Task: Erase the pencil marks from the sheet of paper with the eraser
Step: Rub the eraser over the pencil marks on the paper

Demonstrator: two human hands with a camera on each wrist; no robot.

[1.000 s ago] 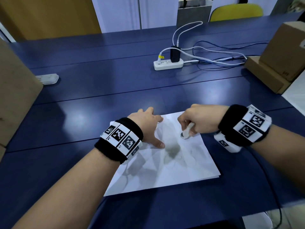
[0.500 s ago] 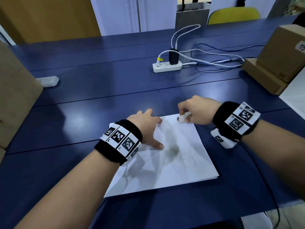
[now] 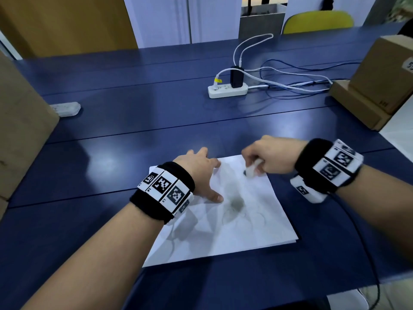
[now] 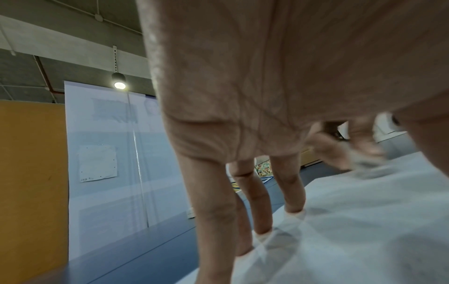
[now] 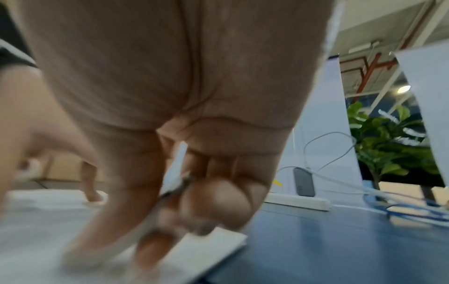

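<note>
The right hand pinches the small white block eraser in its grip, rubbing the far part of the white paper sheet on the dark blue worktop; the left hand presses down with spread fingers; the dark grey pencil smudge at mid-sheet likely needs rubbing next.

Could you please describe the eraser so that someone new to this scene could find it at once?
On the dark blue table lies a white sheet of paper with grey pencil smudges. Near its far edge, the right hand grips a small white eraser, its grey-dirtied tip on the sheet. The left hand holds nothing.
</note>
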